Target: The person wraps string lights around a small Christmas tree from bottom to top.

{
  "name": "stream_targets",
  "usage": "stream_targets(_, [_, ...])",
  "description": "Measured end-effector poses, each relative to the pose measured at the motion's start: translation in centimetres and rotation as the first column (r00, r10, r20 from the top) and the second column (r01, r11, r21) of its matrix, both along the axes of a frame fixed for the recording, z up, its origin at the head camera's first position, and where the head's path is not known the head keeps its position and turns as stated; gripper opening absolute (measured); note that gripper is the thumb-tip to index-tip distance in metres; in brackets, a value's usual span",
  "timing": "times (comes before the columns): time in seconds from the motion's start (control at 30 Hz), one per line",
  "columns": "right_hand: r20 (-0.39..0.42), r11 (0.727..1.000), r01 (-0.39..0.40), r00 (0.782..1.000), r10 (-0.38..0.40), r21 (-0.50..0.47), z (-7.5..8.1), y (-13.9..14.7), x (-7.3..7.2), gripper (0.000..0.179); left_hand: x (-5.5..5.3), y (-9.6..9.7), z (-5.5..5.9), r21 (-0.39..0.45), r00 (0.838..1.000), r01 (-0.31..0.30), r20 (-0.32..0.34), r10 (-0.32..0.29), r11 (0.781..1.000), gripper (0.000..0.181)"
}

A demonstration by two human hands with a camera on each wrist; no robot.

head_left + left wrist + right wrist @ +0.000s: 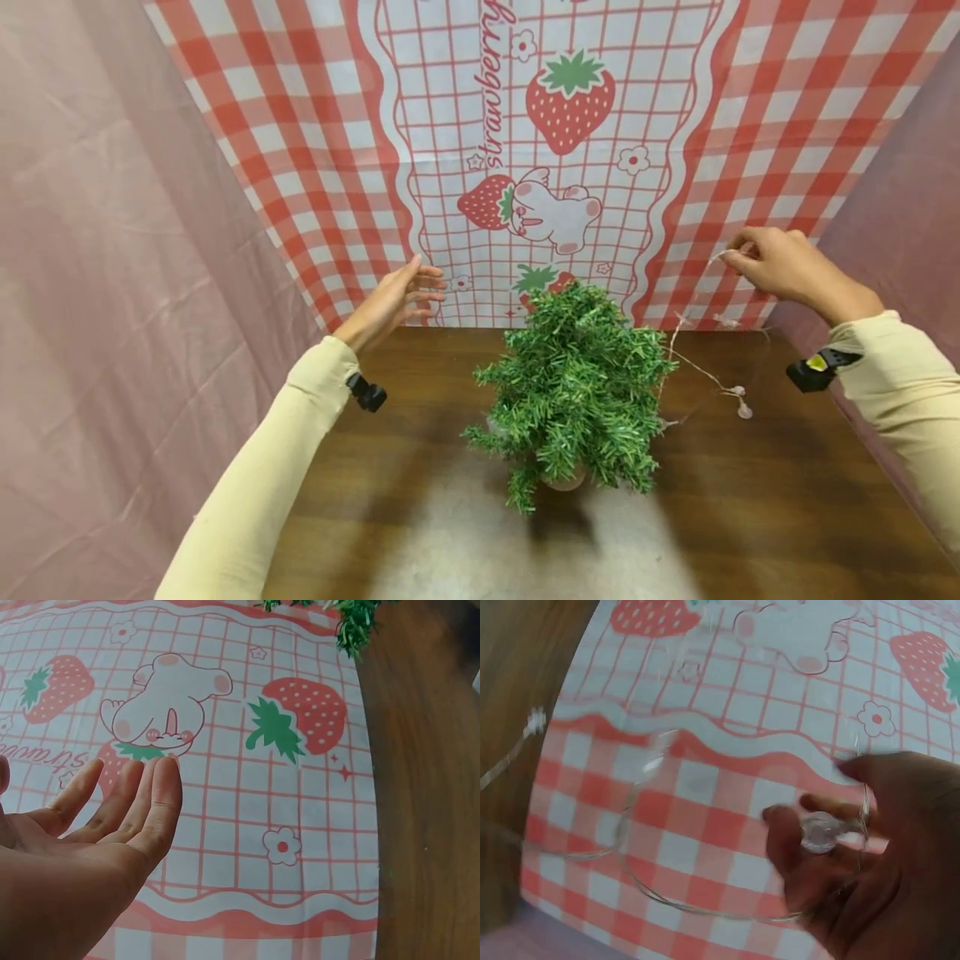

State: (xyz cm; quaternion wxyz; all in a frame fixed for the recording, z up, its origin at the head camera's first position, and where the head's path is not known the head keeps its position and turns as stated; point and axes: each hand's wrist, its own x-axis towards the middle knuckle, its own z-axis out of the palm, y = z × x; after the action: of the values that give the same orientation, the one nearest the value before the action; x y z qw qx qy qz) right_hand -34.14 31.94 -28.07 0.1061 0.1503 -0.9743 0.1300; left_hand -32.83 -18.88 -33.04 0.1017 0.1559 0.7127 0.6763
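Note:
A small artificial Christmas tree (577,392) stands upright on the wooden table, its round base mostly hidden under the branches. My right hand (783,267) is raised to the right of it, curled fingers gripping a string of lights (701,367). In the right wrist view a clear round bulb (820,832) shows between the fingers and thumb. Thin wire runs from this hand down to the tree's right side, where small bulbs (742,408) dangle. To the tree's left, my left hand (390,304) hovers with relaxed, spread fingers and nothing in it.
Behind the tree hangs a red-and-white checked cloth (435,125) with strawberry prints, reaching the back edge of the wooden table (360,517). Pink curtains (112,292) close off both sides. Each wrist wears a small black camera (366,392).

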Motion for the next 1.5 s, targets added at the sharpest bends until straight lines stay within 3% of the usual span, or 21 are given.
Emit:
stream_targets(0.13, [0.091,0.989,0.102,0.99,-0.112,0.11,1.4,-0.6,-0.5,0.071,-0.8,0.5,0.3,-0.037,1.0,0.002,-0.004,-0.002,0.999,0.065])
stream_targets(0.2, [0.114,0.983,0.131,0.983,-0.146,0.126,1.8,-1.0,-0.9,0.076,-1.2,0.6,0.5,-0.054,1.0,0.005,0.0,-0.005,0.999,0.065])
stream_targets(0.3, [0.12,0.988,0.123,0.984,-0.134,0.093,2.2,-1.6,-1.5,0.073,-1.8,1.0,0.7,-0.071,1.0,0.009,0.005,-0.009,0.997,0.063])
stream_targets(0.4, [0.17,0.998,0.062,0.984,-0.062,0.002,2.6,-2.5,-2.2,0.053,-2.4,1.4,1.0,-0.075,1.0,0.019,0.001,-0.019,0.997,0.061])
stream_targets(0.47, [0.263,0.996,0.012,0.965,0.01,-0.084,2.9,-3.1,-2.6,0.04,-2.8,1.6,1.3,-0.073,1.0,0.024,-0.003,-0.024,0.997,0.059])
stream_targets(0.57, [0.423,0.975,-0.011,0.9,0.105,-0.22,3.3,-3.8,-3.1,0.038,-3.3,2.2,1.7,-0.063,0.999,0.033,0.004,-0.033,0.997,0.058])
stream_targets(0.63, [0.478,0.959,-0.006,0.866,0.147,-0.284,3.6,-4.2,-3.4,0.04,-3.6,2.6,2.0,-0.055,0.999,0.045,0.015,-0.045,0.997,0.058])
stream_targets(0.7, [0.477,0.942,-0.006,0.861,0.175,-0.335,4.1,-4.5,-3.6,0.04,-3.9,3.1,2.3,-0.03,0.997,0.066,0.029,-0.065,0.997,0.059])
stream_targets(0.83, [0.387,0.914,-0.03,0.9,0.201,-0.404,5.2,-5.5,-3.9,0.037,-4.4,3.9,3.2,0.034,0.993,0.112,0.04,-0.113,0.993,0.06])
stream_targets(0.97, [0.336,0.91,-0.075,0.914,0.226,-0.407,6.0,-7.1,-4.4,0.037,-4.8,4.8,4.0,0.096,0.986,0.155,0.049,-0.16,0.983,0.06])
stream_targets(1.07, [0.354,0.906,-0.092,0.9,0.253,-0.413,6.5,-8.3,-4.7,0.039,-5.0,5.8,4.5,0.137,0.975,0.206,0.057,-0.215,0.969,0.062])
stream_targets(1.2, [0.373,0.859,-0.122,0.864,0.338,-0.497,7.2,-10.0,-4.6,0.043,-5.3,7.3,5.5,0.172,0.958,0.268,0.058,-0.281,0.948,0.062])
stream_targets(1.3, [0.345,0.827,-0.165,0.852,0.394,-0.537,7.8,-11.3,-4.3,0.052,-5.6,8.4,6.6,0.174,0.954,0.283,0.051,-0.295,0.943,0.06])
stream_targets(1.5, [0.259,0.814,-0.253,0.863,0.434,-0.523,8.8,-13.6,-3.7,0.059,-6.2,11.1,8.5,0.104,0.953,0.296,0.034,-0.301,0.949,0.056])
